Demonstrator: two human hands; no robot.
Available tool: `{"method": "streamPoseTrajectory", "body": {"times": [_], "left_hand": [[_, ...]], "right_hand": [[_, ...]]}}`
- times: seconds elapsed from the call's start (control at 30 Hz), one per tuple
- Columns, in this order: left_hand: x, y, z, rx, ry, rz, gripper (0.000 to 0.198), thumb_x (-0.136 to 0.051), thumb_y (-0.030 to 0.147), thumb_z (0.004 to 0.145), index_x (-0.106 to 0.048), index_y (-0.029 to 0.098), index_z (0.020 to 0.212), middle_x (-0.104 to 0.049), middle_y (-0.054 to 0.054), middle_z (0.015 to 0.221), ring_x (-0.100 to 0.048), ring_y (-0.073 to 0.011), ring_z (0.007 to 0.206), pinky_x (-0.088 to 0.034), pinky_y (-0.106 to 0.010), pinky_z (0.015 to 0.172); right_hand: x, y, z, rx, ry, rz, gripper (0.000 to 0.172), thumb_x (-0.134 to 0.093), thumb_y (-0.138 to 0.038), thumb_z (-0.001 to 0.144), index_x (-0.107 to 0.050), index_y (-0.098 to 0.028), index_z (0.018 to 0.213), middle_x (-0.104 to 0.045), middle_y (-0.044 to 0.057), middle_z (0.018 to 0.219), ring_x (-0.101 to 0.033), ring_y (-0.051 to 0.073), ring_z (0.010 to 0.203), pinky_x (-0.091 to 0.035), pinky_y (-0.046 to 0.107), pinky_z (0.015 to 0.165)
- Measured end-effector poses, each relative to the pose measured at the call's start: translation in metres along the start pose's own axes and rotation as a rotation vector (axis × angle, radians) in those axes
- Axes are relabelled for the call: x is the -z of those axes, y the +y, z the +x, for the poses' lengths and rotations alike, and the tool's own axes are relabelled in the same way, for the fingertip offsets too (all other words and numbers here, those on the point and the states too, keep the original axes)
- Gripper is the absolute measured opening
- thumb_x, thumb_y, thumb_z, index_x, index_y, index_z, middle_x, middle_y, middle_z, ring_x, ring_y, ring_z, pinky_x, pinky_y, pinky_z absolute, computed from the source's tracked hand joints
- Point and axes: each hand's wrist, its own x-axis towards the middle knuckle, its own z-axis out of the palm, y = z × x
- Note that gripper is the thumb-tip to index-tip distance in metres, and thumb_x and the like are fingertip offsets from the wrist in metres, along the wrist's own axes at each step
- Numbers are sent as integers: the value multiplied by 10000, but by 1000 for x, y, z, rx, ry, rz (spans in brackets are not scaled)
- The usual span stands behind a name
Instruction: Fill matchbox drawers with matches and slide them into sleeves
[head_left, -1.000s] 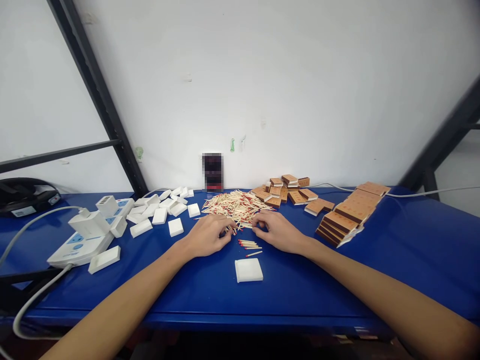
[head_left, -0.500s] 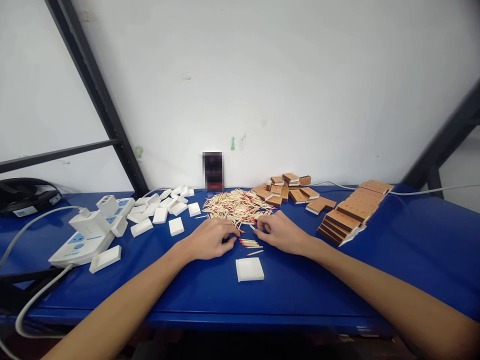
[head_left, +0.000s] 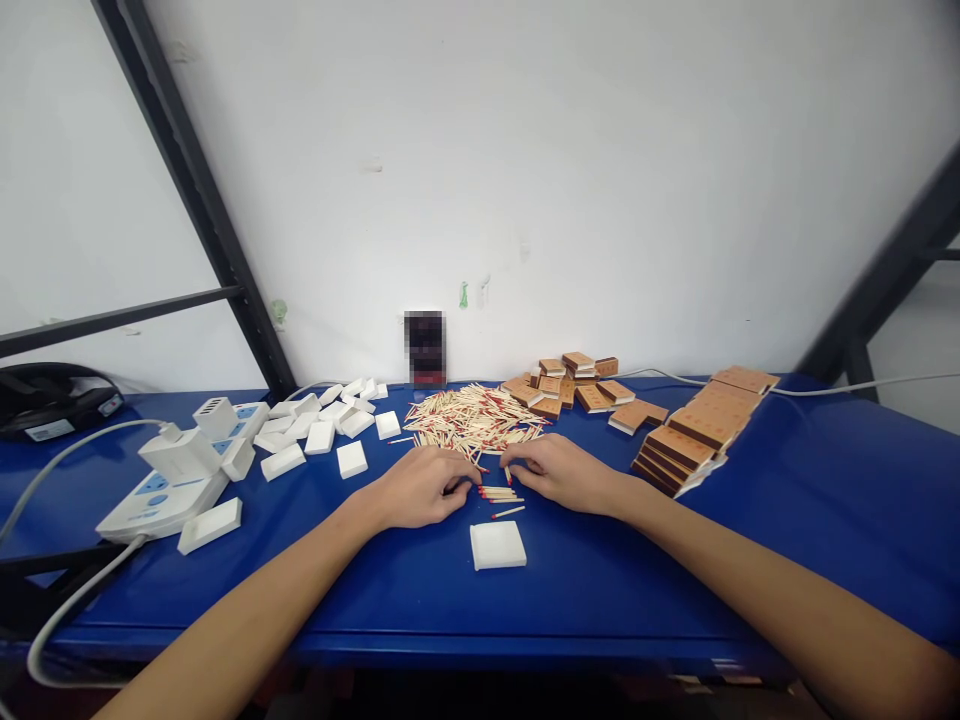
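Observation:
A heap of red-tipped matches (head_left: 472,415) lies in the middle of the blue table, just beyond both hands. My left hand (head_left: 427,487) rests on its left near side, fingers curled and thumb close to the index finger; whatever is in that pinch is hidden. On the other side, my right hand (head_left: 559,472) pinches a single match (head_left: 508,476) by its fingertips. Between and just below the hands, several matches (head_left: 499,494) lie side by side, heads to the left. A white matchbox tray (head_left: 499,546) sits nearest me, apart from both hands.
Several white inner trays (head_left: 320,437) are scattered at left, beside a power strip (head_left: 161,500) with chargers. Brown matchbox sleeves (head_left: 551,385) are piled at back right, with a leaning row of more sleeves (head_left: 701,420) farther right. A cable (head_left: 862,383) runs along the wall.
My right hand has shifted slightly, and the match at its fingertips has swung from slanted to nearly lengthwise. My left hand stays almost in place. The view has tilted a little.

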Motion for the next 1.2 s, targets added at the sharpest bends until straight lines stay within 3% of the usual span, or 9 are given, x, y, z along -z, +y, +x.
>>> {"method": "streamPoseTrajectory", "body": {"times": [0.17,0.47,0.77,1.2], "left_hand": [[2,3,0,-3,-12,-6,223,-493,132,851,-675,200,961,-685,-7,872,-599,-129,735,-396,-232,679],[2,2,2,29,4,-10,165,-522,192,877,-671,198,948,-685,3,849,-600,-126,740,-384,-228,672],[-1,0,2,43,50,13,190,-509,168,878,-664,204,981,-641,22,719,-569,-115,643,-362,-226,633],[1,0,2,19,46,5,185,-507,145,872,-655,201,970,-623,29,719,-559,-105,653,-354,-223,622]], "right_hand": [[-1,2,0,-8,23,-15,126,-497,-237,914,-609,-191,880,-631,26,802,-544,151,722,-341,258,652],[-10,-11,6,-20,63,61,159,-536,-249,889,-599,-175,763,-545,-13,694,-441,109,627,-291,238,594],[-11,-11,7,-31,66,143,167,-564,-278,869,-650,-172,773,-478,-36,599,-415,101,576,-270,236,561],[-8,-14,4,-82,15,240,195,-552,-323,866,-660,-177,797,-510,-37,599,-412,98,555,-269,234,535]]}}
